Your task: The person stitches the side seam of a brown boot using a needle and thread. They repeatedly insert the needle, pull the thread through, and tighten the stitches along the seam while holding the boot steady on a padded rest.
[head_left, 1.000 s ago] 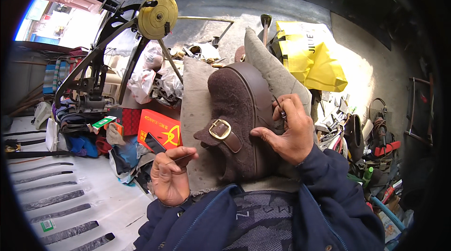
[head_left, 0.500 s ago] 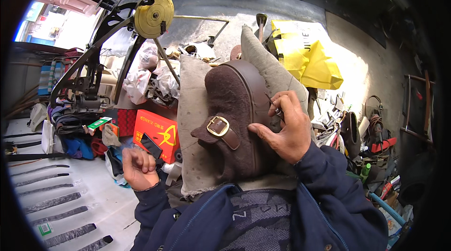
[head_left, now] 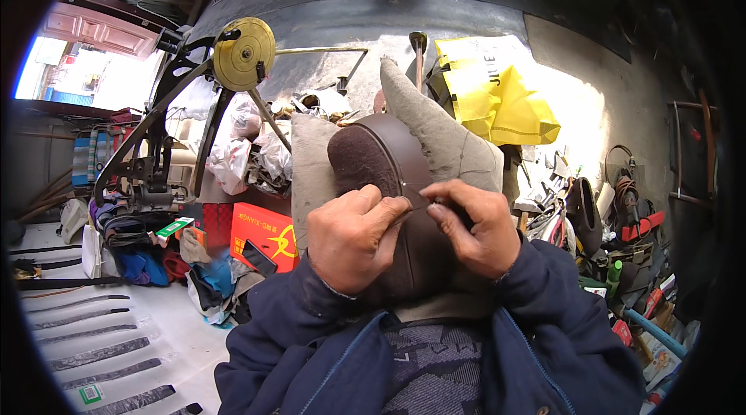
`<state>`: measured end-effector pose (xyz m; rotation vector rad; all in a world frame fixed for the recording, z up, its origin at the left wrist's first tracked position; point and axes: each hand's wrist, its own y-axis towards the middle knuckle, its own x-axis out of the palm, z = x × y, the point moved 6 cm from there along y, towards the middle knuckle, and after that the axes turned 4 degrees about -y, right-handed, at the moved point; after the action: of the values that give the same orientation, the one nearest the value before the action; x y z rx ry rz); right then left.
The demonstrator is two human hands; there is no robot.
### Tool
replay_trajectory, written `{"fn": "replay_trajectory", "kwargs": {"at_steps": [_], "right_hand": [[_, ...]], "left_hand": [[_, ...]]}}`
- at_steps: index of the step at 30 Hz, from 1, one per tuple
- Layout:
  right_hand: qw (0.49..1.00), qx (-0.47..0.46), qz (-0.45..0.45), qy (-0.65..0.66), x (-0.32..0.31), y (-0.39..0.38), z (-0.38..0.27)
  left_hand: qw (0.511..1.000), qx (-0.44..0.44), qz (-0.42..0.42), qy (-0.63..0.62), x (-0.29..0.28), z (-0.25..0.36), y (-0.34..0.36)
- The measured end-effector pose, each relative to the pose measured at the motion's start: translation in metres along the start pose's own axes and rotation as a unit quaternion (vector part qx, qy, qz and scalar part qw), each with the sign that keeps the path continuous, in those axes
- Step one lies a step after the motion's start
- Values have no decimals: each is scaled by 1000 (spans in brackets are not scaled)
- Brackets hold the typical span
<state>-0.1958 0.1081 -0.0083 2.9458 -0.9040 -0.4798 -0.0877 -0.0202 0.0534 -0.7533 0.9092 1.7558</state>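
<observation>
A dark brown felt shoe (head_left: 353, 155) with a smooth brown sole (head_left: 404, 152) lies on its side on the grey cloth pad over my lap. My left hand (head_left: 353, 240) rests over the shoe's upper, thumb and forefinger pinched together beside the sole's edge; what they pinch is too small to name. Close by, my right hand (head_left: 478, 228) is closed with its fingertips at the sole, around a thin dark pointed tool that is mostly hidden. A fine dark line shows between the two hands. The shoe's buckle is covered by my left hand and forearm.
A black stitching machine with a brass wheel (head_left: 244, 54) stands at the left. Near it are a red box (head_left: 260, 222) bearing a phone and a heap of cloth (head_left: 210, 275). A yellow bag (head_left: 501, 96) sits beyond the pad (head_left: 458, 139); tools and scraps crowd the right.
My left hand has come from beside the red box to the shoe and closed in a pinch. My right hand has shifted slightly down toward it. The shoe has tilted, showing more sole.
</observation>
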Motion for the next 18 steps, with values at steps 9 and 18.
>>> {"fn": "replay_trajectory", "kwargs": {"at_steps": [9, 18], "right_hand": [[975, 112, -16, 190, -50, -18, 50], [895, 125, 308, 298, -98, -34, 104]], "left_hand": [[993, -105, 44, -42, 0, -18, 0], [971, -147, 76, -174, -12, -18, -26]]}}
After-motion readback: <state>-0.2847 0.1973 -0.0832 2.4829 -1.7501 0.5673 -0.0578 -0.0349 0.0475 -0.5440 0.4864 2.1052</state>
